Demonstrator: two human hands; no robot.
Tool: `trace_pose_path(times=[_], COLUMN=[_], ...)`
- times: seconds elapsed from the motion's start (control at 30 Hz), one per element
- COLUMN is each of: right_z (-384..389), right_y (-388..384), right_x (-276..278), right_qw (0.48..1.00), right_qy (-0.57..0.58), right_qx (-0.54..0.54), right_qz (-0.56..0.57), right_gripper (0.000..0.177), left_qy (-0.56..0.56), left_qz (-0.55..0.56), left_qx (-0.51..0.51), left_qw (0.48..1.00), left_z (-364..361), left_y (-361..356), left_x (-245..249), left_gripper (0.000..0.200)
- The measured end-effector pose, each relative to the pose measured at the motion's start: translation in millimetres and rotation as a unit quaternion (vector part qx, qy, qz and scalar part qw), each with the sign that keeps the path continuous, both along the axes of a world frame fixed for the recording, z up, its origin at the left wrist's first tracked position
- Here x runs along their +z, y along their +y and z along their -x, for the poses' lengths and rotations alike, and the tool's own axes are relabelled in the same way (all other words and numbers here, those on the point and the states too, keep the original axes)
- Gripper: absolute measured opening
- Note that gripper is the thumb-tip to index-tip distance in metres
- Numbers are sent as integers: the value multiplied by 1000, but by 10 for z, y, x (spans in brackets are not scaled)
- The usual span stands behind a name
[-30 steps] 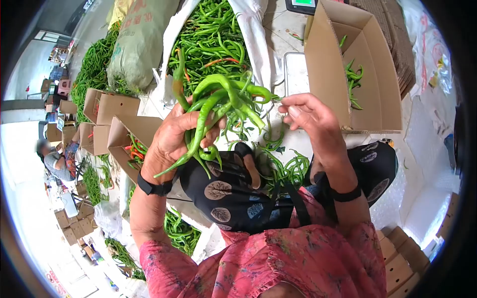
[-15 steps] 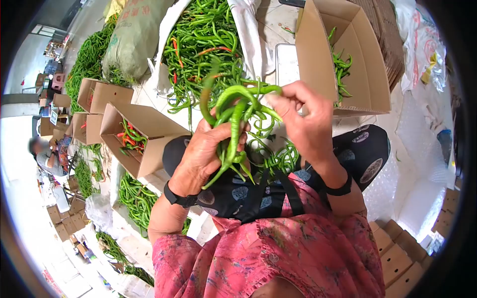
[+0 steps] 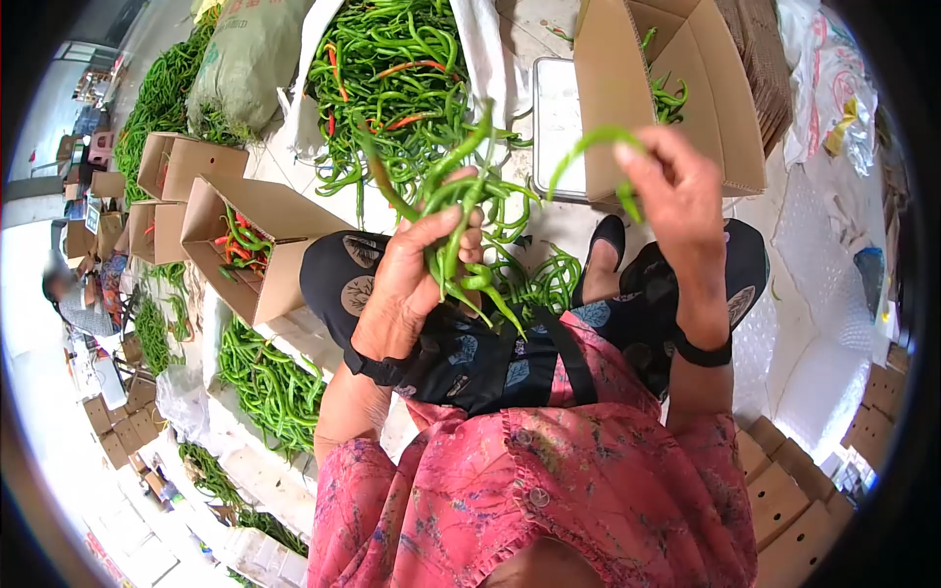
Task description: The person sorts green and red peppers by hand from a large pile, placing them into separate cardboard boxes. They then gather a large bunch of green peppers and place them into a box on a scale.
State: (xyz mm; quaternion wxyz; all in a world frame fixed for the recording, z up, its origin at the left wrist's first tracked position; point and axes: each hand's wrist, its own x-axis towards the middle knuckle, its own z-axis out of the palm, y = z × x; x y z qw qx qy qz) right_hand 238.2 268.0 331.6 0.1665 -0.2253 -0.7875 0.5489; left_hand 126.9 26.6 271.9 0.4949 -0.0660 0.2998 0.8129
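Observation:
My left hand [image 3: 417, 265] is wrapped round a bunch of long green peppers [image 3: 461, 230], one of them partly brownish. To its right, my right hand [image 3: 676, 186] pinches a curved green pepper [image 3: 588, 142], apart from the bunch; another green piece hangs below its fingers. Beyond my hands, an open white sack [image 3: 480, 59] holds a heap of green peppers with a few red ones [image 3: 397, 88]. More green peppers [image 3: 554, 279] lie on the floor between my legs.
A tall open carton [image 3: 613, 93] with green peppers stands at the right, beside a white tray [image 3: 559, 122]. At the left are a carton [image 3: 211, 211] with red and green peppers, a full sack [image 3: 245, 64] and pepper heaps. A person [image 3: 78, 304] sits far left.
My right hand has moved right, away from the bunch, with a curved pepper in its fingers. The bunch in my left hand has spread a little. The whole view has shifted slightly.

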Motion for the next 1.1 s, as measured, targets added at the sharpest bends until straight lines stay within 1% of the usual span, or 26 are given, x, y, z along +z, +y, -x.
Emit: trace_pose_path(times=[0.03, 0.07, 0.1, 0.13, 0.2, 0.23, 0.27, 0.3, 0.33, 0.37, 0.43, 0.47, 0.53, 0.57, 0.6, 0.67, 0.7, 0.73, 0.77, 0.8, 0.83, 0.93, 1.0, 1.03, 1.07, 1.1], right_z=[-114, -220, -279, -278, -238, -163, -86, -8, 61, 94, 136, 149, 158, 134, 138, 163, 198, 204, 212, 220, 221, 223, 217, 196, 172, 136], right_y=[32, 43, 30, -24, -184, -184, -229, -304, -388, -481, -652, -703, -831, -861, -870, -865, -881, -909, -966, -1021, -1071, -1107, -1075, -1036, -985, -889], right_x=[-94, -265, -405, -494, -593, -567, -598, -658, -669, -601, -417, -504, -684, -718, -676, -614, -671, -685, -676, -664, -704, -780, -766, -758, -740, -662], right_qw=[1000, 979, 917, 918, 982, 986, 986, 976, 950, 951, 882, 880, 920, 920, 921, 920, 951, 951, 987, 999, 997, 999, 997, 996, 976, 960], right_qy=[-1, -13, -24, -26, -23, -49, -48, -26, -5, -5, 24, 21, 61, 80, 77, 43, 35, 35, 23, 10, 34, 28, 39, 40, 41, 21], right_qx=[2, 122, 236, 234, 144, 161, 159, 174, 188, 188, 198, 203, 138, 116, 115, 102, 106, 104, 69, 33, 13, 6, 18, 29, 39, 38], right_qz=[-1, -165, -320, -320, -120, -2, -2, 124, 248, 247, 428, 429, 362, 365, 364, 375, 289, 288, 145, -1, -64, -40, -57, 77, 209, 277], right_gripper=[14, 16, 22, 22, 31, 36, 36, 36, 36, 36, 35, 35, 31, 27, 27, 27, 32, 32, 35, 40, 45, 45, 45, 44, 44, 38], left_qy=[-10, -20, -50, -55, -71, -72, -86, -100, -99, -90, -64, -51, -21, -15, -18, -20, -37, -37, -13, 12, 16, 50, 37, 13, -11, -55], left_qz=[-39, -79, -102, -131, -179, -178, -189, -201, -201, -176, -142, -160, -111, -109, -110, -57, -52, -53, -58, -63, -72, -69, -52, -56, -60, -63], left_qx=[9, 18, 27, 17, -5, -9, -10, -9, -9, 6, 22, 16, 57, 61, 62, 93, 94, 92, 95, 100, 104, 115, 127, 142, 156, 187], left_qw=[999, 997, 993, 990, 981, 981, 978, 975, 975, 980, 988, 986, 992, 992, 992, 994, 994, 994, 994, 993, 992, 990, 990, 988, 986, 979], left_z=[14, 31, 36, 49, 55, 48, 40, 24, 5, -21, -45, -39, -83, -74, -86, -117, -141, -156, -176, -199, -219, -192, -202, -193, -187, -187], left_y=[-13, -31, -32, -35, -18, -6, 13, 30, 54, 85, 87, 73, 96, 79, 82, 102, 118, 145, 172, 201, 239, 230, 226, 220, 211, 222], left_x=[-8, -16, 23, 33, 58, 55, 47, 46, 54, 62, 17, -24, -21, -119, -156, -199, -211, -208, -192, -176, -162, -296, -353, -419, -455, -389], left_gripper=[58, 59, 61, 61, 59, 59, 58, 58, 58, 58, 58, 57, 56, 56, 56, 57, 57, 57, 57, 57, 58, 60, 56, 52, 48, 42])
